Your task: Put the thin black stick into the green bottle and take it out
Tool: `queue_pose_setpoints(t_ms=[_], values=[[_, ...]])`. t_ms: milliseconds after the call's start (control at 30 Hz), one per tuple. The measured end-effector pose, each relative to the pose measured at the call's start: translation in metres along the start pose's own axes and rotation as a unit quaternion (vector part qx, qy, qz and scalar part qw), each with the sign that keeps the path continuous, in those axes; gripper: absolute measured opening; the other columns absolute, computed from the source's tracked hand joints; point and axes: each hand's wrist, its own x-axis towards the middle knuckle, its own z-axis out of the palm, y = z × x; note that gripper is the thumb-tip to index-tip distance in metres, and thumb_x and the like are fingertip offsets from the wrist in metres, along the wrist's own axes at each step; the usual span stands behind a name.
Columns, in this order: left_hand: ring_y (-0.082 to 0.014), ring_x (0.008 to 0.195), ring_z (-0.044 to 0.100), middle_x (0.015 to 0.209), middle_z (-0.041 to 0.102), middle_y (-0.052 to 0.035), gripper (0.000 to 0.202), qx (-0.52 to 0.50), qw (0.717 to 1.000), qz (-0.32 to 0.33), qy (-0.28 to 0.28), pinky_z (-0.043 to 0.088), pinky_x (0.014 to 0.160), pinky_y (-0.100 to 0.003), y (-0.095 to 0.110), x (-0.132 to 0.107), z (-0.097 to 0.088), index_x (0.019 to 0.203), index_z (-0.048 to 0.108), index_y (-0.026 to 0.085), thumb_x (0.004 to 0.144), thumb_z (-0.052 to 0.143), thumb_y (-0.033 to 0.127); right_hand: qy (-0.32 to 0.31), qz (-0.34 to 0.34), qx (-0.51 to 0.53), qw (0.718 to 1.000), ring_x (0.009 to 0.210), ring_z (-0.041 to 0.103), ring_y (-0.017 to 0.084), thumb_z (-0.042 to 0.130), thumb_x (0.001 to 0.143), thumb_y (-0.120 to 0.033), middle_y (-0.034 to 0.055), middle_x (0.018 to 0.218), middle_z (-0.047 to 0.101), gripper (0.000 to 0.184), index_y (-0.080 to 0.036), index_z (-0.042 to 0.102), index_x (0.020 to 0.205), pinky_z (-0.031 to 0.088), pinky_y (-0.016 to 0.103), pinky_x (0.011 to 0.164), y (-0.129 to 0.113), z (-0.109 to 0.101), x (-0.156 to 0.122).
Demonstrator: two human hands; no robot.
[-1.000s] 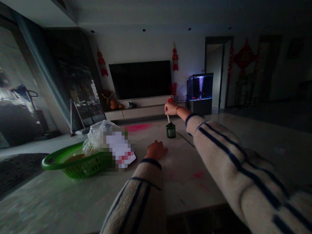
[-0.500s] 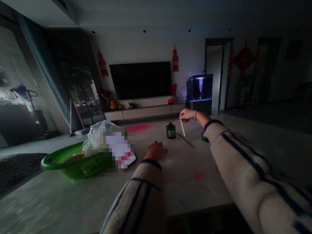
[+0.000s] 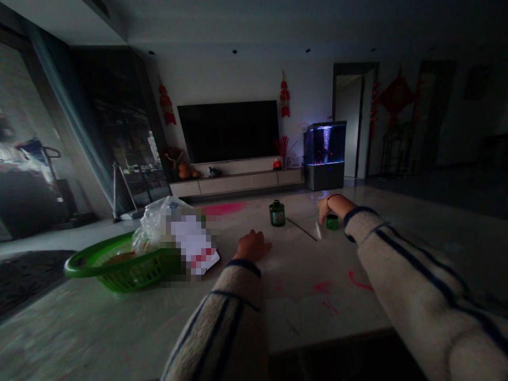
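A small dark green bottle (image 3: 277,214) stands open on the pale table (image 3: 254,296). My right hand (image 3: 331,207) is lowered to the tabletop to the right of the bottle, fingers closed on a thin white stick (image 3: 318,230) whose tip touches the table. A small green cap (image 3: 332,222) sits just beside that hand. My left hand (image 3: 254,245) rests on the table with its fingers curled, holding nothing I can see. A thin dark rod (image 3: 301,229) lies between the bottle and the cap.
A green plastic basket (image 3: 115,264) with a clear bag and a white packet stands at the table's left. Pink marks (image 3: 329,288) stain the tabletop. Beyond are a TV, a low cabinet and a lit fish tank (image 3: 324,153).
My right hand pulled the white stick out of the green bottle, carried it rightward and lowered it to the table beside the green cap. The left hand stayed put.
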Motion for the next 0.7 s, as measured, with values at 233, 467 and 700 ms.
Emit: queue_pose_setpoints(t_ms=[233,467,700], values=[[-0.0253,0.095,0.058,0.11,0.054,-0.0143,0.044,0.003,1.0,-0.005,0.002,0.044,0.076,-0.035,0.0,0.0,0.0,0.107,0.055,0.016,0.078,0.038,0.046,0.066,-0.104,0.136,0.983,0.116,0.044,0.027,0.071,0.057,-0.04,0.0174,0.127,0.046,0.085,-0.011,0.035,0.128,0.035,0.034,0.097,-0.048,0.02,0.018],[-0.0258,0.094,0.058,0.11,0.054,-0.015,0.044,0.001,1.0,-0.01,0.0,0.044,0.077,-0.035,0.003,-0.002,-0.002,0.107,0.055,0.015,0.078,0.039,0.045,0.096,-0.132,0.336,0.928,0.112,0.047,0.022,0.074,0.056,-0.032,0.017,0.124,0.046,0.09,-0.013,0.026,0.13,0.036,0.035,0.095,-0.073,0.054,0.029],[-0.0248,0.094,0.058,0.11,0.054,-0.0137,0.044,0.001,1.0,-0.01,-0.002,0.044,0.076,-0.034,0.002,-0.003,-0.003,0.107,0.055,0.018,0.078,0.038,0.046,0.142,-0.161,0.348,0.913,0.099,0.053,0.02,0.076,0.05,-0.023,0.014,0.109,0.055,0.067,-0.01,0.046,0.108,0.04,0.034,0.089,-0.082,0.064,0.027]])
